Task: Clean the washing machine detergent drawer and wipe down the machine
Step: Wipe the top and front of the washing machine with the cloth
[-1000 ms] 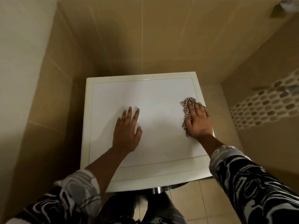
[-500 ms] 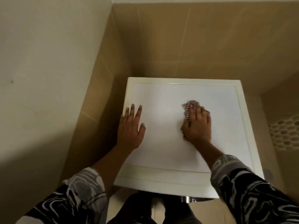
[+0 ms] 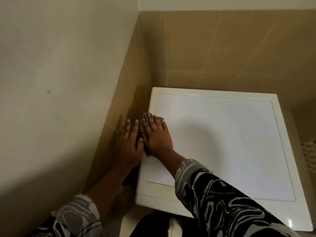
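The machine (image 3: 222, 142) stood in the corner, its back against the tan tiles (image 3: 222, 48) and its left side near the wall (image 3: 59, 82), with a narrow shadowed gap between them. Only its top showed: a white panel inside a cream rim. The striped cloth (image 3: 145, 119) lay at the left rim, about halfway back, and the right hand (image 3: 157, 139) lay flat on it with straight fingers, pressing rather than gripping; the cloth's bunched end poked out past the fingertips and along the hand's left side. The left hand (image 3: 130, 146) lay just beside it, fingers straight and together, holding nothing, its thumb against the right hand. It hung over the machine's left edge and the gap; whether it rested on the rim or the tiles I could not tell. A small dark mark (image 3: 222, 93) on the back rim was too small to read. To the right of the hands the whole white panel lay bare as far as the back and right rims. A patterned sleeve (image 3: 222, 202) crossed the front left corner
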